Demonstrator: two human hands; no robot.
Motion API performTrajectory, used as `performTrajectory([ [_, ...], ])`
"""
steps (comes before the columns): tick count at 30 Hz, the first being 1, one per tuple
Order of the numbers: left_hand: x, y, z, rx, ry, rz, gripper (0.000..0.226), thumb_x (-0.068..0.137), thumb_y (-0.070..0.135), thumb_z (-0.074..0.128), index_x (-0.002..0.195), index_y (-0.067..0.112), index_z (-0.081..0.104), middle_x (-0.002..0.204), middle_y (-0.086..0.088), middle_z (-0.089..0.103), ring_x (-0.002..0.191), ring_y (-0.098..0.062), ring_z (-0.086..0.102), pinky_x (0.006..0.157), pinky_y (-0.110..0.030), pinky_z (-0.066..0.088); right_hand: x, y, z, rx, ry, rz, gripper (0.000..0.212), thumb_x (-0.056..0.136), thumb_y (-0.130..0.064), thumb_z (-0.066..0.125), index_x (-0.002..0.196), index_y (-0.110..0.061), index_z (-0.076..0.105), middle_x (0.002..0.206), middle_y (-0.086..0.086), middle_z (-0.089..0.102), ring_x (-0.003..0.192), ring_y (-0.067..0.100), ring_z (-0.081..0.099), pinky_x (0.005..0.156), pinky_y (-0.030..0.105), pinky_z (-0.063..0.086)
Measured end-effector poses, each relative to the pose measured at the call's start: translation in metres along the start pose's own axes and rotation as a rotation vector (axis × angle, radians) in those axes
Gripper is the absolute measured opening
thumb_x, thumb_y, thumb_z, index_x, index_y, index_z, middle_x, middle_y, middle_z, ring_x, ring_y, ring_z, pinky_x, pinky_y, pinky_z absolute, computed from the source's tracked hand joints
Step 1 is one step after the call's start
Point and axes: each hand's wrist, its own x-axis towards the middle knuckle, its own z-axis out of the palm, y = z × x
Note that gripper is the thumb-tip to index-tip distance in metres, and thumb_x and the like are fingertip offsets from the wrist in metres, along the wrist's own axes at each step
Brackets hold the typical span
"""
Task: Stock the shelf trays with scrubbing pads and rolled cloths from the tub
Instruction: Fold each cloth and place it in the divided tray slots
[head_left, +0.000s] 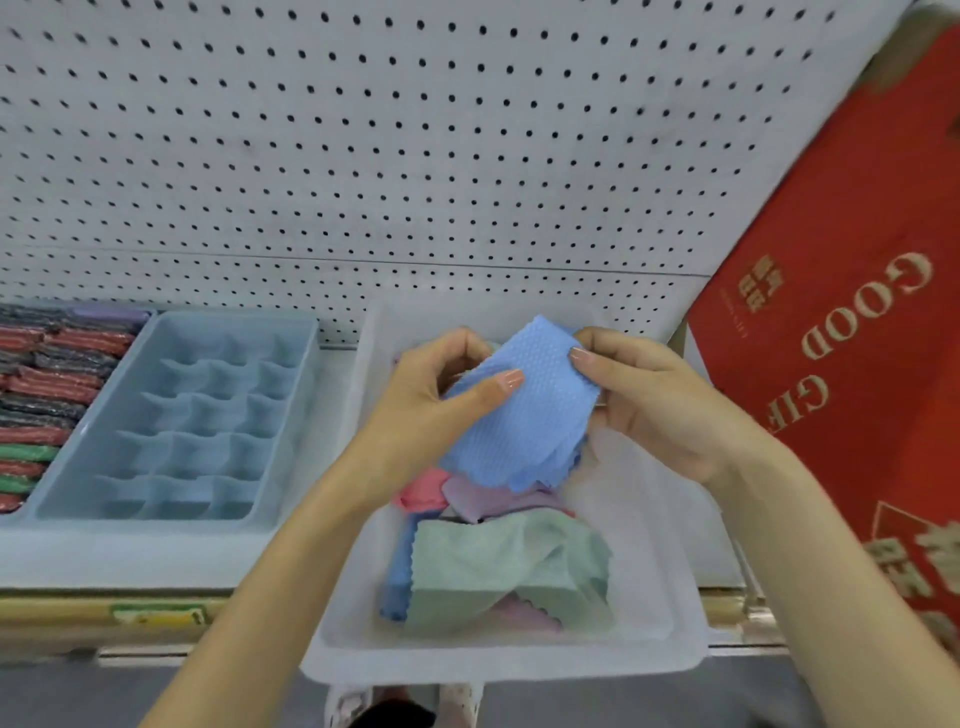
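Head camera: the left hand (436, 410) and right hand (660, 405) both hold a blue waffle-textured cloth (530, 415) just above the translucent tub (519, 667). Their fingers curl behind its two sides and the thumbs press on its face. In the tub lie a green cloth (498, 571), a pink cloth (423, 493) and a lilac cloth (493, 501). Left of the tub on the shelf (156, 561) sits a blue divided tray (182, 421), with packed scrubbing pads (41, 389) beside it. A red gift box (857, 322) leans at the right.
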Motion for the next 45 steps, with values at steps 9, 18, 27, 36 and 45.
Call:
performTrajectory([
  [9,-0.002,-0.003,0.008,0.183,0.126,0.071,0.024,0.080,0.030,0.061,0.067,0.016,0.047,0.058,0.015,0.045,0.054,-0.001,0.038,0.052,-0.013,0.029,0.000,0.003,0.008,-0.059,0.180,0.017,0.024,0.097,-0.017,0.048,0.077,-0.014,0.060,0.080,0.003,0.060,0.079,0.016,0.059,0.077,0.034,0.054],
  [18,0.002,-0.007,0.006,0.151,0.263,0.057,0.040,0.074,0.032,0.063,0.059,0.003,0.040,0.058,-0.001,0.033,0.056,-0.011,0.031,0.052,-0.025,0.022,0.001,0.001,0.017,-0.272,0.515,-0.172,0.005,0.092,-0.025,0.059,0.094,-0.025,0.063,0.084,-0.004,0.056,0.071,0.008,0.050,0.060,0.018,0.042],
  [27,-0.008,-0.010,0.007,0.052,0.353,0.046,0.039,0.084,0.019,0.068,0.058,0.009,0.040,0.053,0.002,0.035,0.053,-0.011,0.031,0.050,-0.024,0.027,0.008,0.023,0.049,-0.028,0.490,-0.104,0.020,0.082,-0.023,0.072,0.089,-0.006,0.065,0.082,0.002,0.069,0.073,0.008,0.066,0.061,0.016,0.052],
  [36,-0.014,-0.011,-0.006,0.021,0.384,0.037,0.049,0.072,0.045,0.065,0.075,-0.002,0.050,0.074,-0.024,0.052,0.063,-0.020,0.047,0.057,-0.036,0.038,0.020,0.018,0.062,0.016,0.403,-0.154,0.018,0.083,-0.015,0.070,0.088,0.000,0.062,0.083,0.010,0.068,0.077,0.015,0.066,0.074,0.031,0.057],
  [45,-0.018,-0.009,-0.005,-0.139,0.365,-0.026,0.013,0.085,0.011,0.068,0.085,0.006,0.055,0.080,0.000,0.063,0.069,-0.009,0.059,0.059,-0.024,0.048,0.020,0.015,0.050,0.094,0.228,-0.034,0.006,0.090,-0.009,0.059,0.094,-0.007,0.062,0.084,0.004,0.072,0.076,0.017,0.068,0.067,0.026,0.056],
])
